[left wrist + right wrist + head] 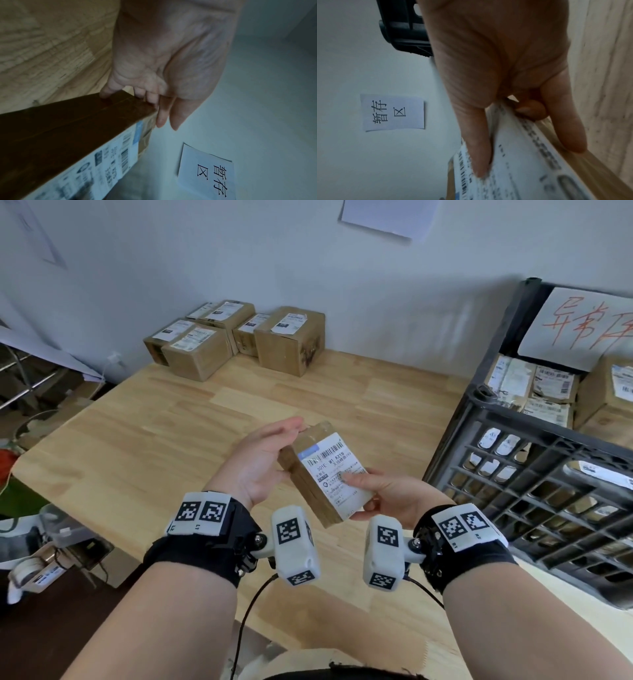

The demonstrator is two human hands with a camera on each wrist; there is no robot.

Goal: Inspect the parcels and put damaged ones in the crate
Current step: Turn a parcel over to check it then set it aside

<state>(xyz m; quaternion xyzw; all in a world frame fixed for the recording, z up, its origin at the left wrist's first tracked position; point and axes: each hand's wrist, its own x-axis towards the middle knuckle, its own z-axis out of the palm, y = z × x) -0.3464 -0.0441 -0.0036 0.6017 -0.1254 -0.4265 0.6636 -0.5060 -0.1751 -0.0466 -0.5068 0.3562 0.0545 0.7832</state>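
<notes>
Above the wooden table (171, 419), a slim brown parcel (308, 491) sits tilted between both hands — white shipping label (334, 470) facing up, barcode and "501E M1 A21B" legible, the smaller print too blurred to read. The right hand (387, 494) grips the near end, thumb pressed on the label, fingers curled beneath. The left hand (260, 460) cups the far side, its fingers fairly straight against the cardboard. To the right stands the black crate (513, 474), labelled parcels already inside, a sheet with red handwritten characters (579, 326) at its rim. Five more boxes (236, 337) wait against the wall — above them a paper sign (207, 171) reads "暂存区".
</notes>
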